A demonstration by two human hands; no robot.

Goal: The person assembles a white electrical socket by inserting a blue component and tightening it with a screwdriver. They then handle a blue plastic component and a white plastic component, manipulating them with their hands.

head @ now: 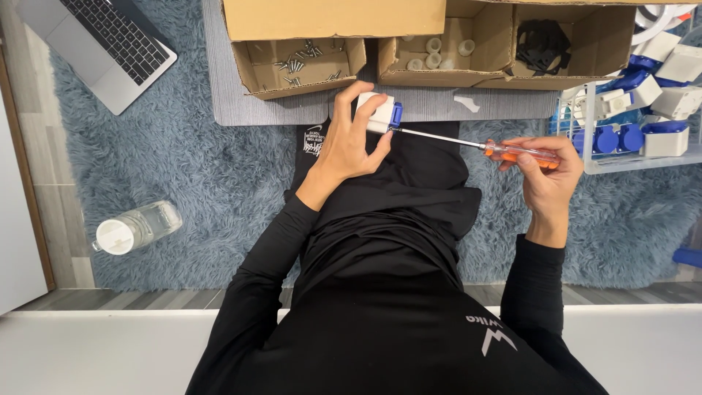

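Note:
My left hand grips a small white block with a blue end piece, held above my black-clad lap. My right hand is closed around the orange transparent handle of a screwdriver. The screwdriver's thin metal shaft runs left and its tip meets the blue end of the block. Both arms wear black sleeves.
Cardboard boxes sit ahead: one with screws, one with white round parts, one with black pieces. A wire basket of white-and-blue blocks stands at right. A laptop and a clear bottle lie on the blue shaggy rug at left.

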